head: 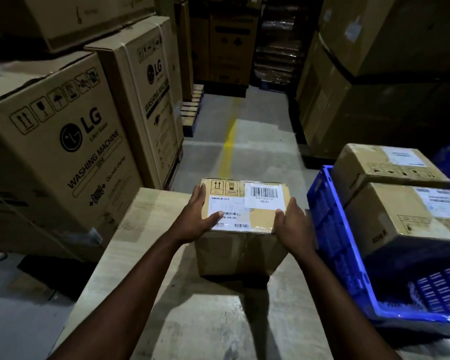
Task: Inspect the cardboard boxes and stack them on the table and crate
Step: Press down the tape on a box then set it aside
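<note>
Small brown cardboard box (240,203), taped, with white barcode labels and printed handling arrows on top. Clasped at its sides by left hand (198,216) and right hand (291,224), thumbs laid over the top face. Set over the pale table (146,229), toward its right side; contact with the tabletop unclear. Just to the right, a blue crate (330,229) holding two similar boxes (400,219). On the left, tall washing-machine cartons (63,141); beyond, grey concrete floor (265,141) with a yellow line (229,144), dimly lit.
</note>
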Available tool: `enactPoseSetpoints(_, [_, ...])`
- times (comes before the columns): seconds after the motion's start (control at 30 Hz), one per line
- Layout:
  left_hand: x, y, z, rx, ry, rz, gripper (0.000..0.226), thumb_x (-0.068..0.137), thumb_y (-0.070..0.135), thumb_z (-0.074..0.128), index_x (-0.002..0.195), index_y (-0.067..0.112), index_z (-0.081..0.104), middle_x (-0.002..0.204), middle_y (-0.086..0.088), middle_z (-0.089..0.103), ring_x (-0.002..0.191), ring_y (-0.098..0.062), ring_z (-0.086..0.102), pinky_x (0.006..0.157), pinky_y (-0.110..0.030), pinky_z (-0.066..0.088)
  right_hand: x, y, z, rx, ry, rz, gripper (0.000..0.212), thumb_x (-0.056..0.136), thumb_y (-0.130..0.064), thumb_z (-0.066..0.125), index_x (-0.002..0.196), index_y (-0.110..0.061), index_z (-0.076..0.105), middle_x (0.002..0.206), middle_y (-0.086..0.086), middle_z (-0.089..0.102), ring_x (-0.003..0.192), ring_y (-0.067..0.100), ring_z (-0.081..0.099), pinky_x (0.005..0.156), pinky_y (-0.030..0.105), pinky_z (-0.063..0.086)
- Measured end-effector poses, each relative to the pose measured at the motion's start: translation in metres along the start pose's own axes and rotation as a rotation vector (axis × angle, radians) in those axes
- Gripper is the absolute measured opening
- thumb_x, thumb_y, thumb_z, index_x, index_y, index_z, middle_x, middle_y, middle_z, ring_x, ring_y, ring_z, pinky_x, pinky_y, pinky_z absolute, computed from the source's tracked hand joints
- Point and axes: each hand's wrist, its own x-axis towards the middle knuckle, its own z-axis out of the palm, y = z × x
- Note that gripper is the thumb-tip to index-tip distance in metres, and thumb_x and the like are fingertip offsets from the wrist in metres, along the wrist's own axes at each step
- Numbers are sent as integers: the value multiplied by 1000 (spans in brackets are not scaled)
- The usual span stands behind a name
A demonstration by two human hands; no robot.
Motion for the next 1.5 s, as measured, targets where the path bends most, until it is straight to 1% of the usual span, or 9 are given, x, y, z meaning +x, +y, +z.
enactPoseSetpoints(0.1, [2,12,3,273,32,49,83,98,47,49,157,11,3,162,-8,-21,149,-15,-11,120,-32,11,0,4,1,-100,7,-52,56,101,-38,31,147,-5,27,151,18,37,136,33,37,107,43,35])
enactPoseSetpoints(0.2, [6,29,10,550,2,160,75,98,49,34,156,10,9,163,-15,-13,151,-26,-13,123,-42,-2,1,-9,-2,-215,-72,-283,66,102,-44,22,157,-9,13,165,11,13,152,24,6,124,40,3])
enactPoseSetpoints(0.3, [6,36,26,668,6,217,80,90,58,9,157,15,9,165,-10,1,152,-22,-1,122,-42,-2,2,-27,11,-327,-174,-477,73,95,-48,7,158,-10,11,166,8,8,153,19,1,122,34,-4])
enactPoseSetpoints(0.4, [4,34,36,728,59,215,85,85,59,-2,157,17,11,165,-4,7,152,-20,4,123,-43,3,3,-23,24,-366,-152,-493,75,94,-48,2,157,-10,13,166,7,9,153,18,3,122,34,-2])
enactPoseSetpoints(0.63, [5,36,30,741,11,183,84,86,60,-1,158,17,5,165,-3,1,152,-18,-1,123,-42,1,8,-20,19,-337,-205,-495,69,99,-47,9,158,-10,11,166,6,7,153,18,2,122,34,-1])
enactPoseSetpoints(0.8, [24,25,10,704,35,35,87,87,60,8,156,7,-2,165,-10,-4,152,-21,-7,123,-40,-3,27,-7,-1,-327,-175,-330,64,104,-43,19,158,-10,11,166,8,8,153,21,2,124,39,1])
enactPoseSetpoints(1.2, [43,31,-2,737,-33,62,71,102,46,24,156,7,-2,164,-12,-8,151,-23,-10,122,-40,-6,35,-31,-1,-332,-221,-374,63,105,-43,22,158,-10,11,166,9,5,153,22,1,124,38,-1])
enactPoseSetpoints(1.4, [45,28,14,769,50,138,82,88,52,1,156,8,6,165,-10,4,152,-21,1,122,-42,-3,32,-34,19,-344,-173,-378,65,105,-42,21,158,-7,5,166,10,0,153,21,-4,123,35,-4])
enactPoseSetpoints(1.5, [46,26,15,751,57,137,80,89,51,4,156,8,6,165,-9,4,152,-20,1,123,-43,-1,33,-33,19,-354,-164,-386,65,104,-41,21,157,-6,6,166,11,0,153,21,-4,123,35,-4])
